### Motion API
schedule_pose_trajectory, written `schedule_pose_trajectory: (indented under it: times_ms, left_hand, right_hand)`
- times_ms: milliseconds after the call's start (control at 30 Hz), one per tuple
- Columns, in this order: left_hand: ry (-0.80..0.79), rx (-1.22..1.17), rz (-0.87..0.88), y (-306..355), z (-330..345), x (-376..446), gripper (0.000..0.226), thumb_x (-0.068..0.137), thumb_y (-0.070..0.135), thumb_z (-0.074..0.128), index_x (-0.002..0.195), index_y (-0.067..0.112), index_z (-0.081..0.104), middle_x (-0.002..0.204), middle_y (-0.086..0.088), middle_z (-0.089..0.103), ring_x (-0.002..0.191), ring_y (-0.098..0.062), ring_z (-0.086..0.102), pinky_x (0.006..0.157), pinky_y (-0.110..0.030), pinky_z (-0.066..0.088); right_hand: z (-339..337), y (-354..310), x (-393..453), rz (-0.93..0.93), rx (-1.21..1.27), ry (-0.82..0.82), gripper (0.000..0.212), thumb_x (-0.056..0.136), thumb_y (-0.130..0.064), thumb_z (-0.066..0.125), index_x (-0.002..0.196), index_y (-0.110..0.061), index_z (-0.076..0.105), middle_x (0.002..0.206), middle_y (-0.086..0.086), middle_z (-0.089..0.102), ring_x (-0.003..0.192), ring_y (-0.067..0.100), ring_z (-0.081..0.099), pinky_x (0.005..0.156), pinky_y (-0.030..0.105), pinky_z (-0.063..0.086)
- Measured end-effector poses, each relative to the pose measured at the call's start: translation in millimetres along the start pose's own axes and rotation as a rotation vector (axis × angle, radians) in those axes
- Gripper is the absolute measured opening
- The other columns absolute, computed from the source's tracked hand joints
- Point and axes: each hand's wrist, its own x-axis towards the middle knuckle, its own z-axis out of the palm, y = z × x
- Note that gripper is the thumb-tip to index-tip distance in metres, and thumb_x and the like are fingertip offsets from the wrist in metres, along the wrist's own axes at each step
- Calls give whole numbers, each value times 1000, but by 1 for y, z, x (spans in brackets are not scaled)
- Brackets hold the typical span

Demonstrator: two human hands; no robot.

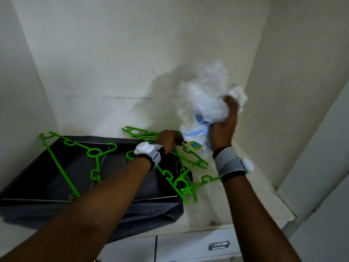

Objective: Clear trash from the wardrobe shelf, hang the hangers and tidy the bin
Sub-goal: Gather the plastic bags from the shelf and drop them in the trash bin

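In the head view, a dark fabric bin (56, 186) is taken as the landmark on the white wardrobe shelf (217, 210). Just right of the bin, a wad of crumpled white plastic trash (205, 97) is gripped and lifted by the right hand (224, 125) (the wad is blurred, so its contents cannot be made out). At the bin's back right corner, the left hand (170, 140) is clenched around the lower end of the same plastic, close against a pile of green hangers (179, 167). One more green hanger (79, 159) is laid across the bin's open top. The task is judged to be at an early stage: the trash is being gathered, no hanger is hung, and the bin is not yet tidied.
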Motion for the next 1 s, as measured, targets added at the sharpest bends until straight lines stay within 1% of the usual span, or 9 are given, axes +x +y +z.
schedule_pose_trajectory:
  times_ms: [67, 200, 267, 367, 533, 667, 800, 867, 1000]
  left_hand:
    - [-19, -2, 47, 2, -5, -2, 22, 89, 3, 64, 108, 5, 75, 107, -15, 75, 105, -28, 68, 86, -15, 41]
    - [-58, -7, 79, -1, -4, -3, 29, 90, -1, 59, 114, 7, 73, 104, -16, 75, 107, -27, 68, 97, -32, 50]
    - [-68, 5, 86, 1, -4, -2, 29, 91, -1, 58, 116, 7, 72, 105, -16, 75, 107, -27, 67, 97, -34, 50]
    - [-67, 37, 80, -1, 1, 1, 29, 92, 4, 60, 117, 12, 72, 107, -12, 75, 108, -25, 67, 95, -30, 50]
    - [-90, 32, 42, 4, 10, 9, 41, 86, 14, 71, 126, 20, 66, 126, -11, 67, 121, -25, 60, 101, -27, 46]
    - [69, -290, 41, 23, 3, -5, 92, 62, 44, 87, 143, 38, 44, 147, 0, 46, 140, -15, 39, 116, -30, 32]
    - [79, -787, 177, 52, 0, -30, 117, 59, 46, 88, 153, 33, 19, 149, 7, 41, 133, -1, 43, 107, -23, 40]
    - [179, -936, 145, 71, -1, -39, 106, 61, 37, 87, 147, 11, 31, 136, -3, 55, 122, -11, 57, 99, -24, 48]
    - [408, -1346, 121, 104, -36, -62, 41, 79, 11, 75, 116, 4, 60, 111, -20, 67, 100, -30, 67, 92, -41, 54]
  right_hand:
    - [-36, 14, 18, 110, -13, 156, 57, 73, 13, 51, 120, -18, 56, 124, 20, 58, 115, 19, 53, 112, 41, 38]
    - [-86, 36, 43, 488, 144, 155, 63, 85, -9, 71, 140, -25, 47, 139, 16, 53, 122, 25, 55, 111, 52, 40]
    - [-102, 40, 52, 533, 108, 165, 103, 67, -44, 85, 152, -16, 36, 149, 14, 48, 135, 31, 49, 117, 49, 34]
    - [-112, 48, 56, 566, 273, 211, 133, 45, -57, 92, 156, -22, 27, 150, 11, 48, 135, 32, 50, 114, 51, 38]
    - [-80, 5, 70, 349, -10, 252, 68, 79, -17, 74, 141, -19, 46, 139, 14, 56, 122, 31, 59, 107, 49, 47]
    - [-44, 3, 61, 181, 31, 379, 52, 71, 4, 57, 111, -29, 56, 122, 16, 56, 114, 33, 57, 108, 54, 43]
    - [0, -9, 39, 286, 142, 428, 54, 74, 12, 58, 110, -29, 52, 120, 14, 56, 110, 26, 57, 102, 32, 47]
    - [24, -24, 13, 437, 298, 347, 53, 76, 13, 56, 117, -21, 53, 122, 12, 59, 109, 24, 60, 98, 28, 50]
    - [46, -40, -37, 755, 524, 15, 50, 73, -12, 59, 121, 1, 62, 120, 24, 67, 110, 42, 65, 99, 53, 52]
